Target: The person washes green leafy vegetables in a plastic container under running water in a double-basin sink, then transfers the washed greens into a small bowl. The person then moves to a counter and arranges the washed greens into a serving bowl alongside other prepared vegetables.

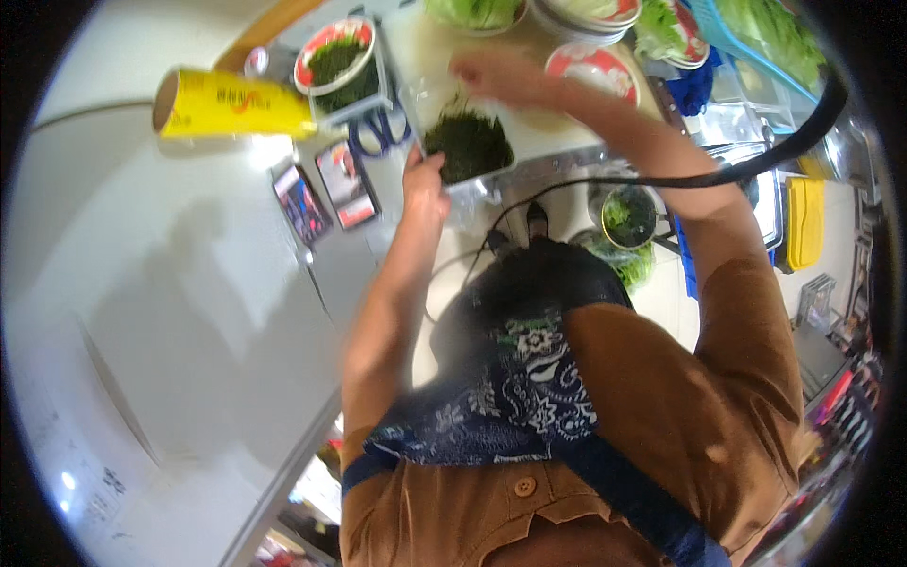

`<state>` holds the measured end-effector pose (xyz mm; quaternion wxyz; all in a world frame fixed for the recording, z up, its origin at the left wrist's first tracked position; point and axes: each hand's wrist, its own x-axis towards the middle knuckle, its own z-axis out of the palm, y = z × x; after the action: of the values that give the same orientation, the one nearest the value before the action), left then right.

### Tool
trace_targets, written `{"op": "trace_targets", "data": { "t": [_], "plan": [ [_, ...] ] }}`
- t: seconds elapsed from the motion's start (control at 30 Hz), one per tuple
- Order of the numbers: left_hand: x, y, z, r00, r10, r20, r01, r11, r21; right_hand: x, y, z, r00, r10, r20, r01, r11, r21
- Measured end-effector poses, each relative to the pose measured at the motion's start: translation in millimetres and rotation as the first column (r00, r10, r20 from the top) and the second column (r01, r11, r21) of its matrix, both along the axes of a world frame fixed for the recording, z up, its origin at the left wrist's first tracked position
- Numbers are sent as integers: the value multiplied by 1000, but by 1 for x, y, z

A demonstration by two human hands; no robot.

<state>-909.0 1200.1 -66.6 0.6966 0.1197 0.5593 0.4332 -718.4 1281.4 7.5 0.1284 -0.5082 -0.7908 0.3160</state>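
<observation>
A clump of shredded dark green seaweed or leafy greens [469,145] lies in a clear plastic container at the counter's near edge. My left hand [426,186] grips this container's left side, its fingertips over the rim. My right hand [476,71] is blurred above the clump, over the pale work surface; whether it holds anything cannot be told. Right of that hand sits a red-and-white patterned bowl [594,69] with white contents. At upper left, a similar bowl [336,57] with dark green shreds rests on a clear container [352,103].
Blue-handled scissors [380,132] and two phones [302,203] [347,183] lie left of my left hand, below a yellow roll [234,105]. Bowls of lettuce [476,11] stand at the back. A black cable [609,180] crosses the view. A pot of greens [628,216] stands low on the right.
</observation>
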Motion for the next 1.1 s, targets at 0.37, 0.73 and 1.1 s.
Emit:
{"op": "trace_targets", "data": {
  "t": [0.37, 0.73, 1.1],
  "plan": [
    [-25, 8, 0, 920, -197, -340, 196, 980, -37, 56, -78, -10, 983, -164, -88, 179, 963, 202],
    [-46, -4, 1, 950, -257, -180, 270, 961, 54, 125, -120, -26, 917, -228, 327, 110, 933, 344],
    [-45, -22, 21, 956, -173, -236, 190, 980, 52, 107, -70, -20, 964, -125, 233, 49, 950, 307]
  ]
}}
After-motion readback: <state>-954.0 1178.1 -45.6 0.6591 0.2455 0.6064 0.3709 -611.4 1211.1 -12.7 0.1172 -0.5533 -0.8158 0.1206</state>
